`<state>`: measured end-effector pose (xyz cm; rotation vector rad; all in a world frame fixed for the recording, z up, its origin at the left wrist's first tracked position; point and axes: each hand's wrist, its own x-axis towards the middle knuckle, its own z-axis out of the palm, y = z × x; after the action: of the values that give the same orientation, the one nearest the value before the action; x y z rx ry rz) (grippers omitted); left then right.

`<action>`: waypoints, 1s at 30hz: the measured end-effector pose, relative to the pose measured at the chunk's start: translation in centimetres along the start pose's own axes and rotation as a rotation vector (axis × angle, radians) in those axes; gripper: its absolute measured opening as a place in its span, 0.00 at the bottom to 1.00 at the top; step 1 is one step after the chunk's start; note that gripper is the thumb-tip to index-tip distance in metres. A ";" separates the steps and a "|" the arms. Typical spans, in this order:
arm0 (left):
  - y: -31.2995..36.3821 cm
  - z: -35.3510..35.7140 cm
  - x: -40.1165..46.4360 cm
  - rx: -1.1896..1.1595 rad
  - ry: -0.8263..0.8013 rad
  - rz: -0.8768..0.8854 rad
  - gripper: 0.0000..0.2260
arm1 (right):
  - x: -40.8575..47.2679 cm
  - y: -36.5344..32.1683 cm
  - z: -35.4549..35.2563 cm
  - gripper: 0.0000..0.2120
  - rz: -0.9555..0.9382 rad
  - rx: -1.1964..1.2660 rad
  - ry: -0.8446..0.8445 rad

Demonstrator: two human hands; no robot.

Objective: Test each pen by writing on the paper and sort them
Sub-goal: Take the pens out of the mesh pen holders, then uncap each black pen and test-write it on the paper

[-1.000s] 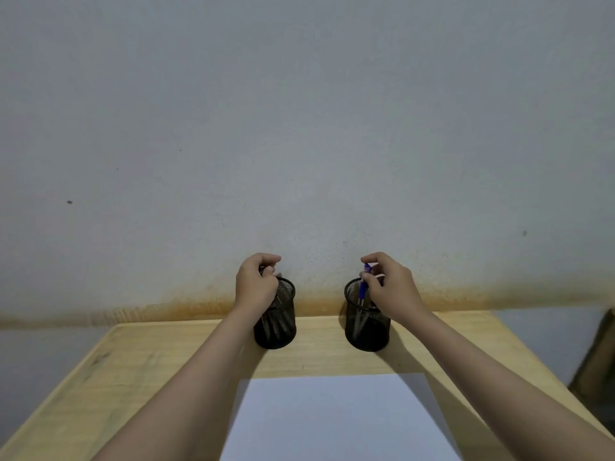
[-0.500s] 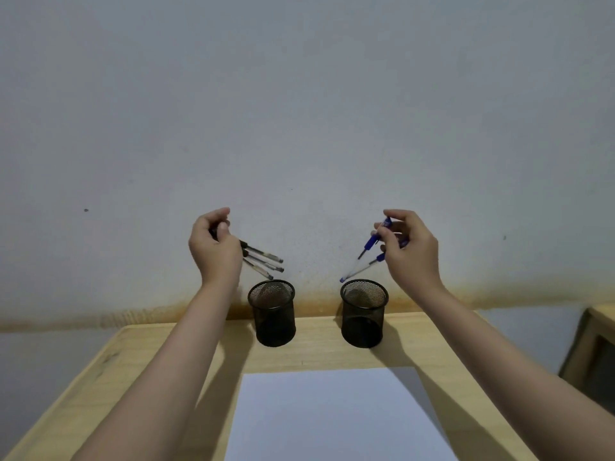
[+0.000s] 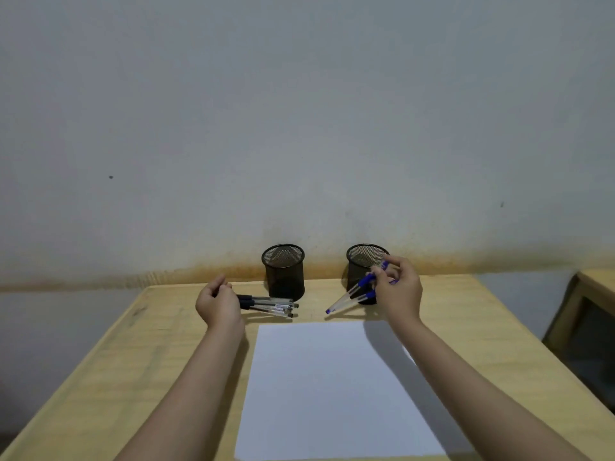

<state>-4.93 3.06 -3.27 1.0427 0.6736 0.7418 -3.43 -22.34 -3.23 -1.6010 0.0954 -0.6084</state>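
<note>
Head view, looking down over a light wooden table [image 3: 116, 377] pushed against a grey wall [image 3: 299, 111].

Left hand [image 3: 218, 302], left of frame centre, fingers curled, gripping the cap ends of a bundle of black-capped pens [image 3: 271, 305]. Bundle lying nearly level, tips pointing toward frame right, stretched out from the hand and ending just in front of the left mesh cup [image 3: 284, 272]. Cannot tell whether the pens touch the table or hang just above it; a thin shadow beneath.

Right hand [image 3: 397, 289], right of frame centre, fingers curled, pinching a bundle of blue-capped pens [image 3: 352, 296] between thumb and fingertips. Caps up at the hand, clear barrels slanting down toward lower left of the hand, blue tips just above the far edge of the paper. Hand and pens overlapping the front of the right mesh cup [image 3: 364, 261], partly hiding its lower wall.

Two black mesh cups upright at the far edge of the table, side by side, apart from each other, openings showing only mesh.

White paper [image 3: 332, 387] flat on the table in the lower centre of the frame, between the two forearms; right forearm's shadow falling across its right side. No marks seen on the sheet.

Rusty-orange stain band [image 3: 116, 281] along the wall at table height. Part of a dark wooden piece of furniture [image 3: 589, 327] at the right edge of the frame.
</note>
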 end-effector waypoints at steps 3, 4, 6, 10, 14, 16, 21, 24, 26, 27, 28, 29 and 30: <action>-1.9 -0.2 0.2 0.111 -0.021 -0.013 0.11 | -0.1 1.9 -0.6 0.12 0.120 -0.034 0.070; -2.4 -0.2 0.3 0.177 -0.048 0.019 0.10 | 0.0 2.5 -0.8 0.12 0.157 -0.046 0.087; -3.4 -0.4 0.3 0.340 -0.121 0.124 0.09 | 0.3 3.4 -1.1 0.12 0.209 -0.082 0.116; -5.2 -1.4 0.8 0.670 -0.266 0.429 0.07 | 0.7 4.4 -1.8 0.12 0.223 -0.202 0.138; -6.3 -1.4 1.1 0.811 -0.322 0.566 0.09 | 0.8 5.0 -1.9 0.13 0.188 -0.297 0.102; -6.8 -1.4 1.3 0.897 -0.332 0.575 0.10 | 0.8 5.8 -2.0 0.15 0.131 -0.365 0.074; -6.6 -1.6 1.1 1.142 -0.308 0.588 0.13 | 0.2 6.2 -2.1 0.15 0.018 -0.462 0.033; -6.1 -2.7 -0.5 1.198 -0.367 0.573 0.18 | -0.1 6.4 -2.1 0.16 -0.040 -0.505 -0.011; -5.9 -4.2 -1.9 1.164 -0.451 0.640 0.19 | -0.2 6.7 -2.1 0.16 -0.082 -0.568 -0.030; -5.8 -5.0 -2.7 1.137 -0.503 0.701 0.19 | -0.2 6.8 -2.1 0.16 -0.104 -0.596 -0.040; -5.6 -5.9 -3.4 1.114 -0.564 0.761 0.20 | -0.3 6.8 -2.1 0.15 -0.135 -0.623 -0.052; -5.5 -6.8 -4.1 1.107 -0.630 0.816 0.22 | -0.4 6.8 -2.0 0.15 -0.183 -0.652 -0.063; -5.4 -7.6 -4.6 1.125 -0.698 0.856 0.24 | -0.5 6.7 -2.0 0.14 -0.240 -0.681 -0.071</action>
<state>-12.46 1.55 -10.30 2.5574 -0.0819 0.6044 -2.80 -24.85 -9.78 -2.3146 0.0596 -0.7500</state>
